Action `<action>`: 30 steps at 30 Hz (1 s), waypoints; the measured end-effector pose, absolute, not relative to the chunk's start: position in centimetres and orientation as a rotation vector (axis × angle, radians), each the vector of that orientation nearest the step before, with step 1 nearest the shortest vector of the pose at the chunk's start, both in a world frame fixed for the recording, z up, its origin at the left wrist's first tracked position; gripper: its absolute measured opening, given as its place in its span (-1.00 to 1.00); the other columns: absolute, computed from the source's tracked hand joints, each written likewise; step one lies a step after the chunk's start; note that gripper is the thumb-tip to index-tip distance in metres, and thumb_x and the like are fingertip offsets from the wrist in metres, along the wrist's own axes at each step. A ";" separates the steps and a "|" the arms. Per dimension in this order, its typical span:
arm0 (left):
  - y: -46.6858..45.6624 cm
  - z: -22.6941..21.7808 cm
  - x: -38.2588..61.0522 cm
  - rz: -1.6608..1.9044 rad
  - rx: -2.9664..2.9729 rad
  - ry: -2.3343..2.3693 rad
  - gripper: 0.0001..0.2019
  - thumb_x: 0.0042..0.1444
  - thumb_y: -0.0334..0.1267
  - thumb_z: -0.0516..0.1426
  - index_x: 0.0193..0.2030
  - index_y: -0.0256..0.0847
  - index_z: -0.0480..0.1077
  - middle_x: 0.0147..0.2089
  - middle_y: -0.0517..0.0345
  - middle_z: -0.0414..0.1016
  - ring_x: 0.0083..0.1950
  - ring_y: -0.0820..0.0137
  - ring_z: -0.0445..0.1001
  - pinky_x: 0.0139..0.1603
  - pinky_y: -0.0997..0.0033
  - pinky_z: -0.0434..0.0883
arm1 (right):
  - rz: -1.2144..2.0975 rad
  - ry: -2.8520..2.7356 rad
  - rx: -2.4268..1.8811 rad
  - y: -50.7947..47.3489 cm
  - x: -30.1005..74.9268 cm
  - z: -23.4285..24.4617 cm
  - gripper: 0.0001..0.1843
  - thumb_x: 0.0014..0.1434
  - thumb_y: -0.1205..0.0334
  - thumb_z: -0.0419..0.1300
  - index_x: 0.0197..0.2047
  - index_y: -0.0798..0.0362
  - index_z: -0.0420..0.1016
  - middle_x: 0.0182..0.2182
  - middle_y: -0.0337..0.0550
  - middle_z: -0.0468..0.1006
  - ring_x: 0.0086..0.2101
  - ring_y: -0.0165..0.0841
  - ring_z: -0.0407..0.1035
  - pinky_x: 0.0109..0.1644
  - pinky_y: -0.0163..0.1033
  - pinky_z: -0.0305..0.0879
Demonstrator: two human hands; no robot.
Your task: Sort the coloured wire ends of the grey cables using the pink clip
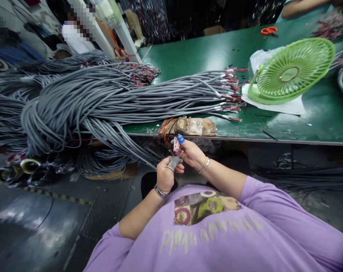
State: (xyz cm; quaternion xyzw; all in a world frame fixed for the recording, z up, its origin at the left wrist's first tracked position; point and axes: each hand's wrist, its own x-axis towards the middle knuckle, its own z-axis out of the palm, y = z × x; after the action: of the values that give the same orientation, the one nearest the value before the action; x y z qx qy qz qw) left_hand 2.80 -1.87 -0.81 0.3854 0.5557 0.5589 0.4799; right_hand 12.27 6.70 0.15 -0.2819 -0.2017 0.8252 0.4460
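My left hand [165, 174] is closed round the end of a grey cable, its thumb wrapped in a grey cover. Thin coloured wires [179, 153] fan out of the cable end between my hands. My right hand [193, 153] has its fingers closed at these wires, and a blue cover [180, 138] sits on its thumb. Beside that thumb is a small pale pink piece [176, 144]; whether it is a finger wrap or a separate part I cannot tell. Grey cables [132, 145] hang from the bench edge down towards my left hand.
A big bundle of grey cables [117, 100] with stripped ends lies along the green bench [205, 49]. A taped wooden block [200, 127] sits at its edge. To the right are a green fan [290, 73] and orange-handled scissors [269, 31]. Another person's arm [304, 8] rests across the bench.
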 end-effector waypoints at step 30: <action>-3.7 -0.7 2.0 1.385 0.981 1.370 -0.73 0.08 -0.07 0.21 -0.37 -0.28 0.50 -0.49 0.10 0.56 -0.55 0.42 0.51 -0.50 0.47 0.44 | 2.373 -0.922 -0.677 5.5 16.3 -0.3 -0.60 -0.10 0.00 0.43 -0.39 0.17 0.49 -0.50 -0.22 0.45 -0.51 -0.51 0.26 -0.45 -0.39 0.23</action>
State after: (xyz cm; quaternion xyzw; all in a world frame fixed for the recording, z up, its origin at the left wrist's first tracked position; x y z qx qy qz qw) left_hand 2.01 -3.67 -0.72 0.3987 0.5572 0.5632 0.4619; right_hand 16.26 5.50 -0.28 -0.2488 -0.3387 0.8720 0.2510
